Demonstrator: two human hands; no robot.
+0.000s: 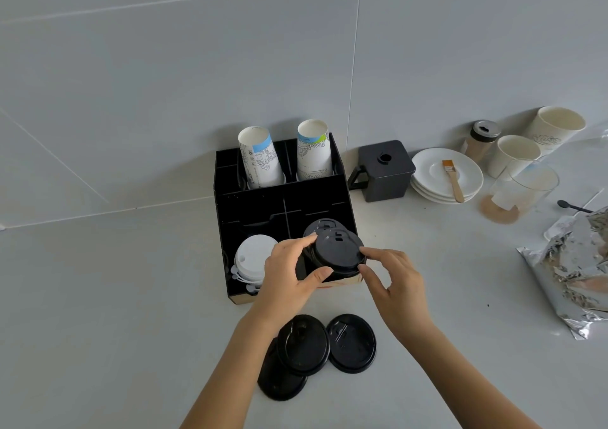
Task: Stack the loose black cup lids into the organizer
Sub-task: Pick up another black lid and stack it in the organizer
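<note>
A black organizer (250, 198) stands against the wall. Its front right compartment holds black lids (320, 226). Just above that compartment, my left hand (289, 270) grips a black lid (337, 254) by its left edge, thumb below and fingers above. My right hand (391, 277) touches the same lid's right edge with its fingertips. Three loose black lids lie on the counter in front: one (304, 344) overlapping another (279, 381), and a third (352, 343) to the right. White lids (251, 259) fill the front left compartment.
Two stacks of paper cups (260, 159) (314, 150) stand in the organizer's back slots. To the right are a black lidded box (385, 172), white saucers (431, 172) with a brush (454, 178), a shaker jar (480, 142), paper cups (515, 154), a glass (523, 188) and a foil bag (572, 270).
</note>
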